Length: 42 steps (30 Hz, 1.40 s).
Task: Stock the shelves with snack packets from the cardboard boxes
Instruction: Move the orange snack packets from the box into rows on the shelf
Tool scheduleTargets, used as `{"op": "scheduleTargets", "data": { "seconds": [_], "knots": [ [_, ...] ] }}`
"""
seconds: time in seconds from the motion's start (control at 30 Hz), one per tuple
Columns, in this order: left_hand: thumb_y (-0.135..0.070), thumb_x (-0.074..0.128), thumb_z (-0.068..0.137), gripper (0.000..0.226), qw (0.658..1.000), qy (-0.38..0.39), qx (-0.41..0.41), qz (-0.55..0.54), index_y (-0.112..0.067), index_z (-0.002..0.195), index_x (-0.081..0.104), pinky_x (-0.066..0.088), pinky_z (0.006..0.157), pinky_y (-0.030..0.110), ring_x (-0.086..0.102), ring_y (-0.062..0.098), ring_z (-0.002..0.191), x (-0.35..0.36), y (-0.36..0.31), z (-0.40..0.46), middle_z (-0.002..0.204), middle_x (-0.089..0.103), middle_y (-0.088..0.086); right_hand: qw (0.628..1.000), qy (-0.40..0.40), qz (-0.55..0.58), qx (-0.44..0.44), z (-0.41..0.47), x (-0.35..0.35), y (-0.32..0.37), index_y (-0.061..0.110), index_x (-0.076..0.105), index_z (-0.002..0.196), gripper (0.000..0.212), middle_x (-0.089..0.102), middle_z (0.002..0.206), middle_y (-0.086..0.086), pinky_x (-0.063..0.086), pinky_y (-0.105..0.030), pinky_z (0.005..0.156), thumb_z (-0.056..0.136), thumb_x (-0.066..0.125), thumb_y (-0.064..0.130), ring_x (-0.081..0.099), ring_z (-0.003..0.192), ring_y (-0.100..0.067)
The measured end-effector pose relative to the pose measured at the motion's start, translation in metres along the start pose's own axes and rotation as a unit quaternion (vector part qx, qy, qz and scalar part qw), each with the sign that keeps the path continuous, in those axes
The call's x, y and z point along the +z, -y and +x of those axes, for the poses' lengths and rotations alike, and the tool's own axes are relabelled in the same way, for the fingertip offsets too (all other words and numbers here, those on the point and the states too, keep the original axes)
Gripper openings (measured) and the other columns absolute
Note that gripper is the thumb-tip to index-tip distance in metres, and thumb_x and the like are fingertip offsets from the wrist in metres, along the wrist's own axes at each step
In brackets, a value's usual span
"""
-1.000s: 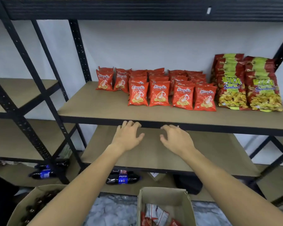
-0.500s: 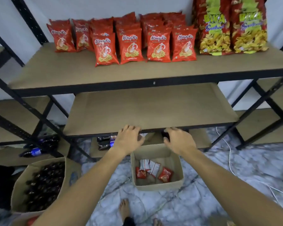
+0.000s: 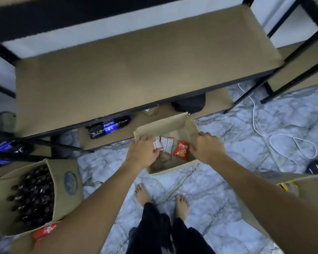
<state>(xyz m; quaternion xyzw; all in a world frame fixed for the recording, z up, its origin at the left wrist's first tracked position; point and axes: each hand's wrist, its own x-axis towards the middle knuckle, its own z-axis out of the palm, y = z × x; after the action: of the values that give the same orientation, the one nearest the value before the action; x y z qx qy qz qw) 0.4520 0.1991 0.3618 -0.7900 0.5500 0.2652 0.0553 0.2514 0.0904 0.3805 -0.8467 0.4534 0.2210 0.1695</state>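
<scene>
Over the small cardboard box [image 3: 170, 166] on the marble floor [image 3: 218, 189], the left hand [image 3: 142, 153] reaches down inside its left wall with fingers bent toward the white-and-red packets [image 3: 165, 144] lying on the bottom; whether it already pinches one cannot be told. At the box's right wall, the right hand [image 3: 206, 146] curls its fingers over the rim and grips the cardboard. Between the two hands, inside the box, lies a red snack packet [image 3: 181, 150] just beside the white ones. Beyond the box stands the shelf unit, its wide brown shelf board [image 3: 136, 74] bare, and beneath it a Pepsi bottle [image 3: 109, 126] lies on a lower board. Left of the box sits a larger carton of dark bottles [image 3: 33, 197]. Nearer than the box, two bare feet [image 3: 162, 198] stand on the floor.
</scene>
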Motion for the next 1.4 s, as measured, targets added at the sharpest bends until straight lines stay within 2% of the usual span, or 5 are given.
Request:
{"op": "scheduleTargets", "data": {
  "seconds": [0.37, 0.8, 1.07, 1.23, 1.4],
  "knots": [
    [-0.03, 0.054, 0.095, 0.034, 0.996, 0.086, 0.022, -0.015, -0.018, 0.127, 0.052, 0.047, 0.087, 0.041, 0.052, 0.03, 0.112, 0.171, 0.063, 0.114, 0.12, 0.057, 0.009, 0.992, 0.081, 0.054, 0.082, 0.111, 0.167, -0.012, 0.015, 0.054, 0.132, 0.04, 0.057, 0.128, -0.01, 0.048, -0.042, 0.095, 0.097, 0.048, 0.036, 0.054, 0.121, -0.034],
    [-0.027, 0.054, 0.099, 0.052, 0.992, 0.085, -0.093, 0.024, -0.009, 0.144, 0.038, 0.041, 0.106, 0.042, 0.04, 0.033, 0.133, 0.387, 0.096, 0.25, 0.147, 0.038, 0.018, 0.992, 0.113, 0.019, 0.05, 0.301, 0.358, -0.062, 0.018, 0.051, 0.139, 0.063, 0.062, 0.129, -0.011, 0.051, -0.042, 0.095, 0.089, 0.066, 0.051, 0.061, 0.115, -0.031],
    [-0.042, 0.048, 0.098, 0.067, 0.936, 0.169, -0.055, 0.302, -0.007, 0.151, 0.027, 0.023, 0.115, 0.042, 0.019, 0.033, 0.146, 0.426, 0.121, 0.308, 0.156, 0.033, 0.013, 0.988, 0.118, 0.096, 0.037, 0.372, 0.421, -0.083, 0.01, 0.046, 0.142, 0.066, 0.054, 0.138, -0.016, 0.046, -0.042, 0.101, 0.087, 0.075, 0.031, 0.054, 0.124, -0.034],
    [-0.046, 0.058, 0.092, 0.07, 0.928, 0.181, -0.067, 0.318, -0.008, 0.147, 0.034, 0.011, 0.121, 0.049, 0.029, 0.03, 0.142, 0.441, 0.134, 0.315, 0.15, 0.042, 0.012, 0.984, 0.163, 0.073, -0.002, 0.381, 0.445, -0.088, 0.014, 0.032, 0.153, 0.106, 0.044, 0.148, -0.012, 0.036, -0.042, 0.11, 0.068, 0.09, 0.037, 0.044, 0.134, -0.032],
    [-0.037, 0.061, 0.09, 0.063, 0.922, 0.172, -0.056, 0.342, -0.01, 0.143, 0.037, 0.021, 0.116, 0.047, 0.035, 0.03, 0.137, 0.441, 0.126, 0.315, 0.145, 0.047, 0.011, 0.986, 0.157, 0.058, 0.024, 0.383, 0.456, -0.088, 0.013, 0.035, 0.15, 0.098, 0.044, 0.148, -0.012, 0.038, -0.041, 0.109, 0.071, 0.09, 0.029, 0.045, 0.135, -0.03]
  ]
}}
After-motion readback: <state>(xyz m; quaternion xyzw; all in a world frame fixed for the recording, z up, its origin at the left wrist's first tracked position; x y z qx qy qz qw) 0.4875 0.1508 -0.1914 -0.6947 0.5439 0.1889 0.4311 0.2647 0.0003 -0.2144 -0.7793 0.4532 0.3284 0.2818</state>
